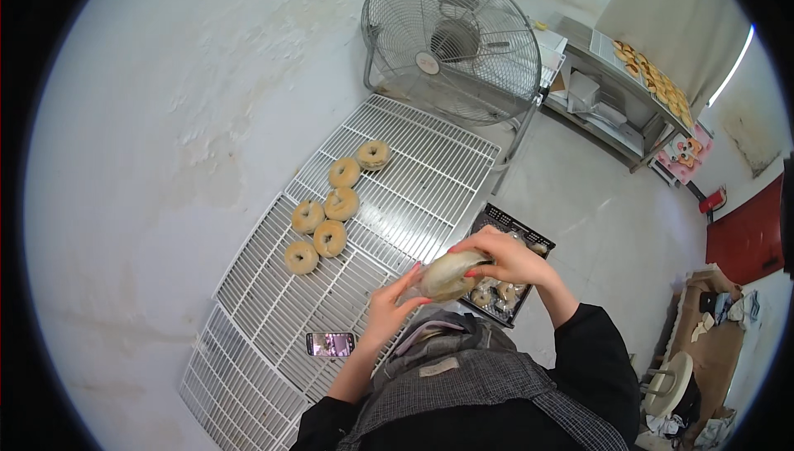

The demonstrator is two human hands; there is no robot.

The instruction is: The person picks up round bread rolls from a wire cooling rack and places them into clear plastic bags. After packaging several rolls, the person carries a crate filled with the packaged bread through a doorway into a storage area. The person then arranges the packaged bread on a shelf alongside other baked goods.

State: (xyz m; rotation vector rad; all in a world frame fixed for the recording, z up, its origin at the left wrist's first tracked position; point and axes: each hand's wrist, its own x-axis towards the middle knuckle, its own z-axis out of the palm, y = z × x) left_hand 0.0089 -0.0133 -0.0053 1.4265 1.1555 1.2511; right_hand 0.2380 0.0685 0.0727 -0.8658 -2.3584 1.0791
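Note:
In front of my body I hold a pale bagel (451,276) that looks wrapped in a see-through plastic bag. My right hand (517,261) grips it from above and the right, fingers curled over the top. At its left end my left hand (387,309) pinches the edge of the bag between thumb and fingers. Several unwrapped bagels (330,238) lie on the white wire rack (422,141) to the left. Just right of my hands, a black crate (536,236) contains bagged bagels, partly hidden by my right hand and wrist.
A phone (331,344) with a lit screen lies on the rack beside my left forearm. Beyond the rack stands a large floor fan (451,46). Far right, a metal table (579,38) carries a rack of browned baked goods (653,79). A round stool (668,383) stands lower right.

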